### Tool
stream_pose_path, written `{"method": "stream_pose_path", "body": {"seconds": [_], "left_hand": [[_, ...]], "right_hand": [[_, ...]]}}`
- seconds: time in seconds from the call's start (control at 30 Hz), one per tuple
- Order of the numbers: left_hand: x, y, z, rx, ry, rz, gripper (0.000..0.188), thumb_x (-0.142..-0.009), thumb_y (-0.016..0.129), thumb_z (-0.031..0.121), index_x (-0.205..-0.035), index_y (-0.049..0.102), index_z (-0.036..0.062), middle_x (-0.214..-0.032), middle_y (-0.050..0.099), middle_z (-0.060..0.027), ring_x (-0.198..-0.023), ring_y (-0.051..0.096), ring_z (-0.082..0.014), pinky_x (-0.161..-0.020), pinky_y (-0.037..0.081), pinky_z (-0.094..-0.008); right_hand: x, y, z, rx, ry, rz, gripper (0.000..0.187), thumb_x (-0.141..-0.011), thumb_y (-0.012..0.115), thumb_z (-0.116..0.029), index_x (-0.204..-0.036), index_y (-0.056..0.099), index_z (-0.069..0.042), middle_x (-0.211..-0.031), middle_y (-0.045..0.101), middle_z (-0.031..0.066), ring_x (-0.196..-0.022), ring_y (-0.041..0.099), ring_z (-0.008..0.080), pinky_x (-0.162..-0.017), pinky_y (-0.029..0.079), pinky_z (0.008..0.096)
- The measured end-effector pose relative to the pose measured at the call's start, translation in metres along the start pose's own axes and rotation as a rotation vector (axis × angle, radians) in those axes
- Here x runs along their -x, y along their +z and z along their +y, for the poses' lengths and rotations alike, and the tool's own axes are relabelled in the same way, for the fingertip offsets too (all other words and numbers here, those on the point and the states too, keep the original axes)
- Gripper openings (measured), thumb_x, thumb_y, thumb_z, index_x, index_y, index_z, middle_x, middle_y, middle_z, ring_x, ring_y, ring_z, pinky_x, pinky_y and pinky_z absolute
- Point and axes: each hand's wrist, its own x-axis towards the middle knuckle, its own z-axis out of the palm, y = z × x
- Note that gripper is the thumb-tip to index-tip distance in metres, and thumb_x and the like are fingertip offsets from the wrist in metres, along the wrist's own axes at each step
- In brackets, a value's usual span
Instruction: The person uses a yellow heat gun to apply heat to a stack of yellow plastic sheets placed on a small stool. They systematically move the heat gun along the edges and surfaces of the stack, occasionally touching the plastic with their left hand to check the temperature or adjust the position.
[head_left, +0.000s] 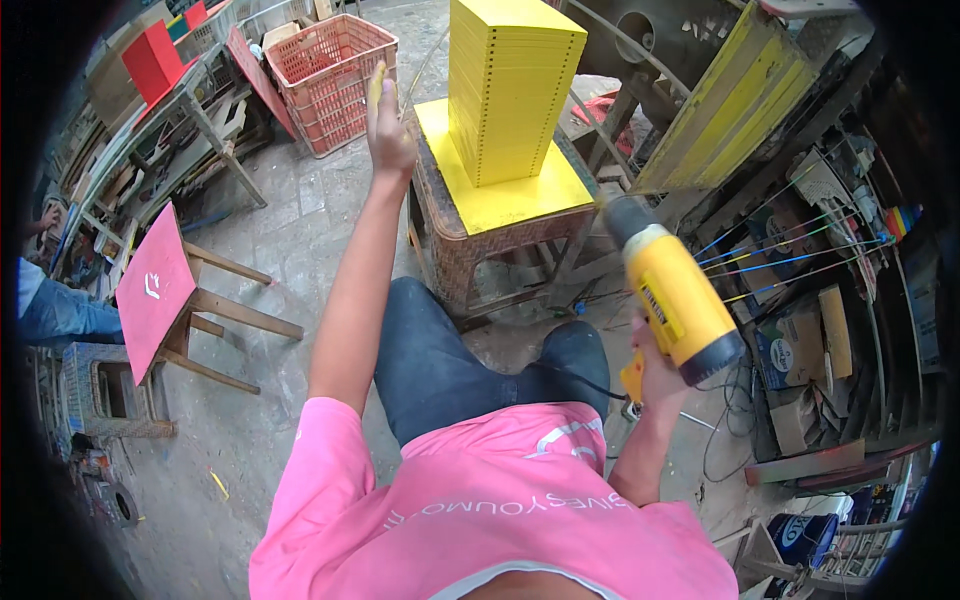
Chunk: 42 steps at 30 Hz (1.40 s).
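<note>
My right hand [655,375] is closed round the handle of a yellow and black power drill [672,295], held to the right of my knees with its front end tilted up toward the stool; a dark cord runs from its handle. Raised with fingers stretched out, my left hand [388,135] is just left of a tall stack of yellow sheets [510,95] and shows a yellow patch at the fingertips. A row of small dark holes runs down one corner of the stack. Beneath it lies a wider yellow board [500,208] on a worn stool [450,260].
A red plastic crate [335,85] stands behind my left hand. To the left, a stool with a pink top [160,290] lies tipped over. Yellow-streaked planks [730,105] lean at the right, above thin coloured rods [790,255]. Another person's jeans-clad leg [70,310] shows far left.
</note>
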Motion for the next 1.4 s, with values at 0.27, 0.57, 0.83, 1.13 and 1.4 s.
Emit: {"method": "stream_pose_path", "body": {"seconds": [0.27,0.57,0.83,1.13,1.4], "left_hand": [[0.064,-0.013,0.022,0.497,-0.513,-0.093,0.049,-0.105,0.031,0.024,-0.139,0.037,-0.0118,-0.144,0.040,-0.0242,-0.137,0.036,-0.0292,-0.114,0.027,-0.0365],[0.062,-0.012,0.025,0.749,-0.707,-0.116,0.052,-0.105,0.031,0.027,-0.141,0.033,-0.0104,-0.145,0.039,-0.0228,-0.137,0.036,-0.0273,-0.113,0.027,-0.0356],[0.053,-0.004,0.035,0.838,-0.754,-0.118,0.055,-0.105,0.030,0.030,-0.144,0.030,-0.0092,-0.146,0.037,-0.0217,-0.136,0.036,-0.0256,-0.113,0.028,-0.0349],[0.034,-0.002,0.054,0.709,-0.745,-0.040,0.057,-0.102,0.037,0.030,-0.142,0.034,-0.0097,-0.141,0.043,-0.0236,-0.129,0.044,-0.0266,-0.108,0.032,-0.0340],[0.041,0.001,0.037,0.705,-0.749,0.004,0.059,-0.102,0.038,0.033,-0.143,0.034,-0.0097,-0.140,0.044,-0.0231,-0.129,0.044,-0.0267,-0.108,0.032,-0.0335]], "right_hand": [[0.007,-0.010,0.003,0.026,-0.113,-0.315,0.035,-0.076,0.077,0.000,-0.108,0.063,-0.002,-0.091,0.068,0.0041,-0.082,0.064,0.0140,-0.073,0.051,0.0292],[0.006,-0.005,0.004,-0.046,-0.095,-0.263,0.049,-0.073,0.079,0.004,-0.118,0.059,-0.002,-0.102,0.066,0.0044,-0.089,0.063,0.0135,-0.076,0.053,0.0275],[-0.005,0.013,-0.012,-0.019,-0.076,-0.084,0.038,-0.078,0.078,-0.001,-0.112,0.063,-0.002,-0.099,0.069,0.0068,-0.079,0.064,0.0136,-0.071,0.052,0.0272],[-0.008,0.024,-0.021,-0.055,-0.183,-0.023,0.038,-0.078,0.073,0.004,-0.114,0.061,0.000,-0.095,0.068,0.0086,-0.078,0.064,0.0138,-0.065,0.052,0.0271],[0.008,0.024,-0.023,0.030,-0.078,-0.183,0.052,-0.074,0.080,0.004,-0.121,0.059,-0.003,-0.107,0.068,0.0054,-0.098,0.064,0.0161,-0.083,0.052,0.0286]]}}
